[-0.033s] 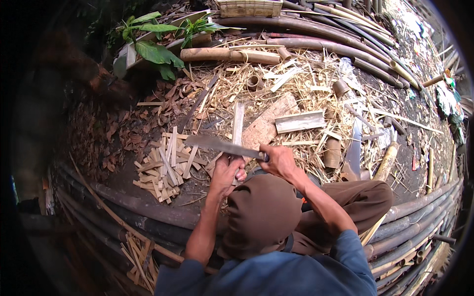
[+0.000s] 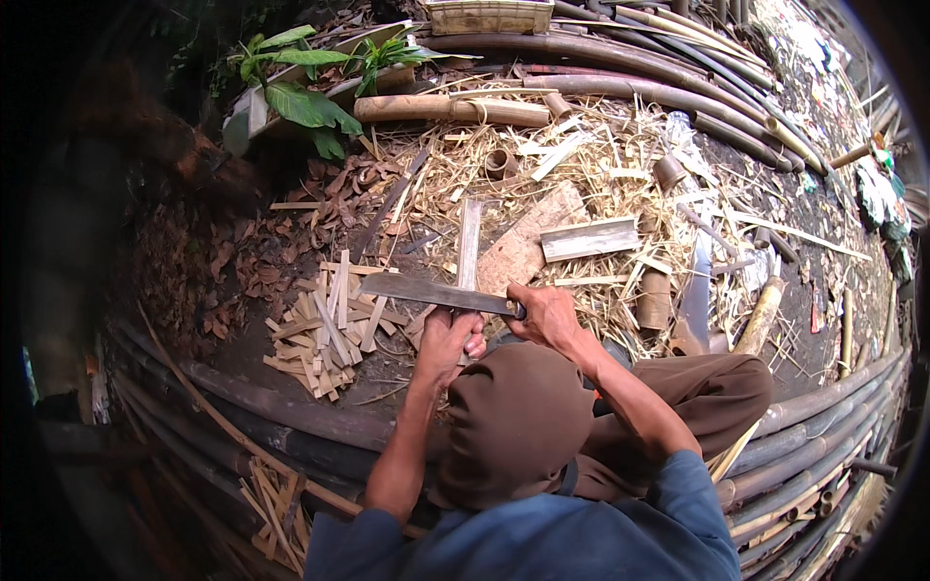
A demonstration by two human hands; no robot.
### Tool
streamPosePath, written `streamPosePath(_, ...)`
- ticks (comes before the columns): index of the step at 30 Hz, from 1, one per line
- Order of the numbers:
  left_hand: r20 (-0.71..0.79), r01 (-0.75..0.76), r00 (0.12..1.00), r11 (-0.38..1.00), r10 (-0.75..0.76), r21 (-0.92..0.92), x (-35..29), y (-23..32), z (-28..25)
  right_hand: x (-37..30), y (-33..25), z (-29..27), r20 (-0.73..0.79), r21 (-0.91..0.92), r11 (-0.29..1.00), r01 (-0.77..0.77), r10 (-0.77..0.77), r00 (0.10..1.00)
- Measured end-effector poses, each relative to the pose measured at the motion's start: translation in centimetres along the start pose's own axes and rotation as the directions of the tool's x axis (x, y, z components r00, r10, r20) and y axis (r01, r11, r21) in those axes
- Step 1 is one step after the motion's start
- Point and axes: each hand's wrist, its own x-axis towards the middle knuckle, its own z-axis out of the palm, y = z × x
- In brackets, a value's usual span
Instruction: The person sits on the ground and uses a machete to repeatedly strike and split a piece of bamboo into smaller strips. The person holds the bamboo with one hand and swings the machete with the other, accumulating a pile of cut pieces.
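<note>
Outdoors among shavings (image 2: 596, 184), gripping a knife (image 2: 426, 290) in the right hand (image 2: 547, 315) across a strip (image 2: 469, 242) clasped in the left hand (image 2: 446, 341), with motion blur just gone, suggesting a slowed stroke.

Outdoor workyard: bamboo poles (image 2: 581, 45), shavings (image 2: 601, 160)

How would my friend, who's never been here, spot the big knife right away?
Start at the blue shirt along the bottom edge, then go up past the brown trousers to the right hand. It grips a dark handle, and the knife points left from there, crossing a pale strip. Unlike the small pale slats nearby, it's long, broad and grey metal.
</note>
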Motion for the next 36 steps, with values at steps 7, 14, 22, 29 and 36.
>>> streamPosePath(7, -0.081, -0.046, 0.995, 0.998, 0.049, 0.039, -3.0, 1.7, 0.5, 3.1, 7.5, 2.4, -0.057, -0.039, 0.976, -0.214, 0.212, 0.976)
streamPosePath(14, -0.074, 0.257, 0.966, 0.951, -0.248, 0.169, -3.7, -0.4, -2.3, 2.8, 8.8, -0.6, -0.191, 0.167, 0.933, -0.318, 0.347, 0.918)
streamPosePath(22, 0.345, 0.155, 0.937, 0.829, 0.048, -0.537, 2.3, -2.3, -7.4, 3.3, 0.2, -1.3, -0.004, 0.501, 0.813, -0.297, 0.345, 0.938)
streamPosePath(29, -0.242, -0.356, 0.909, 0.934, 0.338, -0.031, 5.9, -5.1, -1.6, 2.0, -2.1, 1.3, -0.066, 0.499, 0.804, -0.325, 0.409, 0.91)
streamPosePath(36, -0.049, -0.057, 0.997, 0.997, 0.054, -0.06, 3.8, -2.5, -2.6, 0.7, 0.3, 0.5, 0.038, 0.014, 0.995, -0.094, 0.093, 0.995)
